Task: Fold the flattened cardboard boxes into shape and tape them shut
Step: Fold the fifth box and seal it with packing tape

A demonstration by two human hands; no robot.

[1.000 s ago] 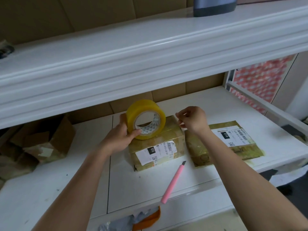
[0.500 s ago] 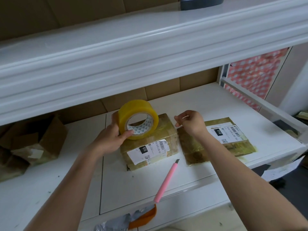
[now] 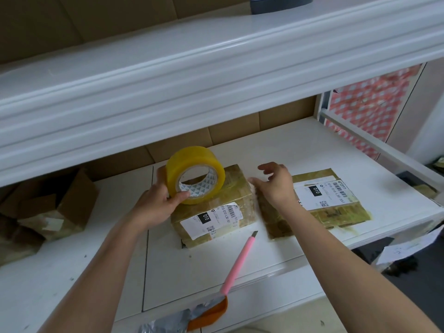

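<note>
A small folded cardboard box (image 3: 216,212), glossy with tape and carrying a white label, stands in the middle of the white shelf (image 3: 216,280). My left hand (image 3: 156,205) grips a yellow tape roll (image 3: 194,176) upright on the box's top left. At the box's right end my right hand (image 3: 274,186) hovers with fingers spread, holding nothing that I can see. A flattened, labelled box (image 3: 336,207) lies to the right, partly under my right wrist.
A pink utility knife (image 3: 239,263) lies in front of the box, blade pointing away. Open brown boxes (image 3: 55,210) crowd the left. A thick white upper shelf (image 3: 216,80) hangs overhead. Grey and orange wrapping (image 3: 199,316) sits at the front edge.
My right hand was pinched near the box's top right corner; now its fingers are spread and it sits lower against the box's right end. My left hand keeps the roll in place.
</note>
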